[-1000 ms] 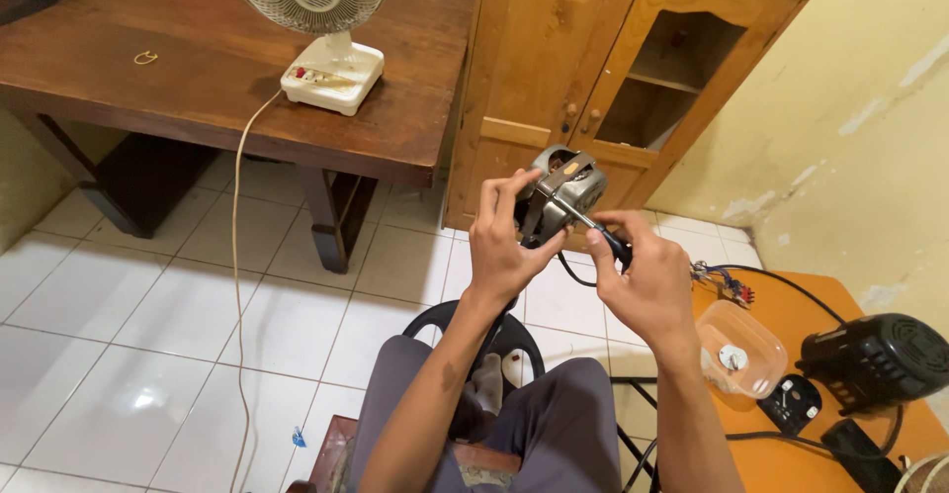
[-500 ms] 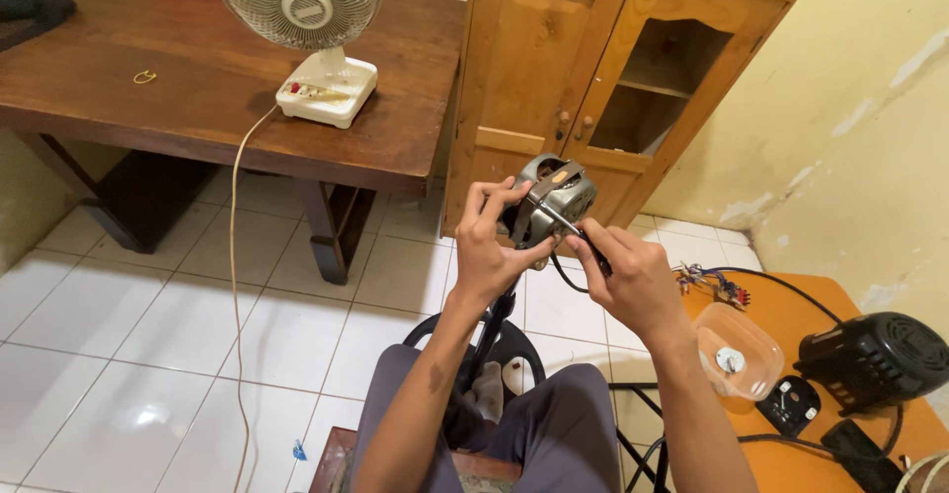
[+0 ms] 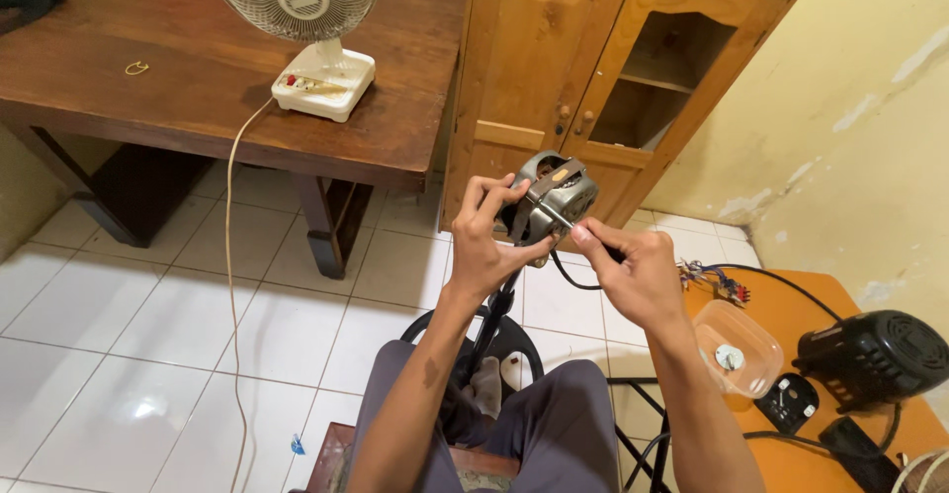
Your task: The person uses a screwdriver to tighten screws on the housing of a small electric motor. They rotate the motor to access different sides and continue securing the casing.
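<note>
My left hand [image 3: 484, 241] grips a small grey electric motor [image 3: 554, 196] held up in front of me, fingers curled over its top. My right hand [image 3: 633, 270] holds a thin screwdriver [image 3: 563, 219] whose metal tip touches the motor's side. A black cable [image 3: 568, 277] hangs from the motor between my hands. Both forearms rise from my lap, where I sit in grey trousers.
A wooden desk [image 3: 198, 97] at upper left carries a white table fan [image 3: 301, 18] with a trailing cord. A wooden cabinet [image 3: 593, 68] stands behind my hands. An orange table [image 3: 791, 315] at right holds a clear plastic container [image 3: 736, 359], a black motor [image 3: 870, 355] and coloured wires [image 3: 712, 280].
My hands and the motor have stayed close together, shifting slightly as my head tilts down. The screwdriver tip remains against the motor.
</note>
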